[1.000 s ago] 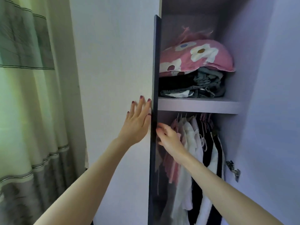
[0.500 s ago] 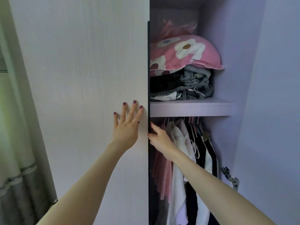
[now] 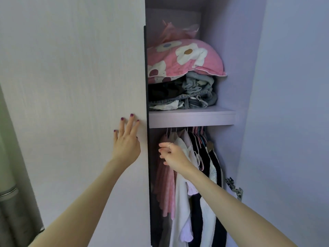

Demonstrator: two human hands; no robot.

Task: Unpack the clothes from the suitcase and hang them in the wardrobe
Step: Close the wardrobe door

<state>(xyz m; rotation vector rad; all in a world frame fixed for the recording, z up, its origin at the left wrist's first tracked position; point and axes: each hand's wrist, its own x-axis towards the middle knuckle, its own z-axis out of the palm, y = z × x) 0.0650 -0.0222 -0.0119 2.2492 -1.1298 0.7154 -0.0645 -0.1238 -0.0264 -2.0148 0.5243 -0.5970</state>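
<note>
Door's swung nearly shut now! Left hand (image 3: 126, 145) presses flat on the wardrobe door (image 3: 74, 104); right hand (image 3: 173, 155), fingers loosely curled and empty, must clear the hung clothes (image 3: 179, 193) right of that door.

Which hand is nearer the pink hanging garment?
Right. The right hand is inside the wardrobe, at the pink hanging garment; the left hand presses flat on the door outside.

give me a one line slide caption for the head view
Left hand flat on the wardrobe door, right hand reaching among the hanging clothes below the shelf.
</note>
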